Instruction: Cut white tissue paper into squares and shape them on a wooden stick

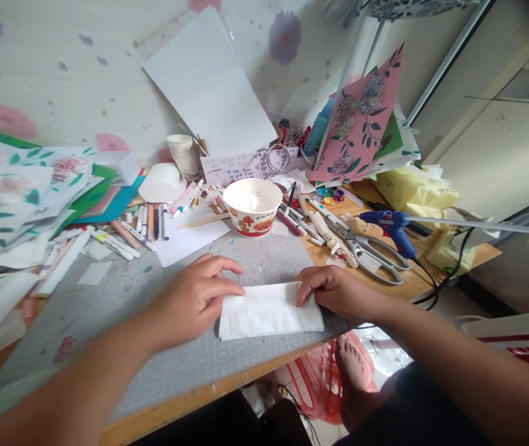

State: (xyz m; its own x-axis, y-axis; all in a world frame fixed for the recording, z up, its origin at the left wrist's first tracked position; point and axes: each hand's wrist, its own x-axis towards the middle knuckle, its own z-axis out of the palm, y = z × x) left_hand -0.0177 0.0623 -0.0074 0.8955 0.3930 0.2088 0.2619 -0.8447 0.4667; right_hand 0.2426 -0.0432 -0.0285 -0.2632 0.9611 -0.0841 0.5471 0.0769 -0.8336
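A white folded tissue [271, 313] with a crimped lower edge is held flat, low over the front of the grey cutting mat [162, 371]. My left hand [199, 294] has its left end between thumb and index finger, the other fingers loosely spread. At the right end, my right hand [329, 291] pinches the tissue near its upper corner, with the fingers curled behind it. Beyond the hands stands a printed paper bowl [253, 217] with something white inside.
Markers [146, 223] lie scattered at the back left, near floral paper sheets [36, 179]. Large scissors [376, 254] and a blue glue gun [389, 229] with its cable are on the right. Paper cups [183, 155] and a pink floral card [362, 118] stand behind.
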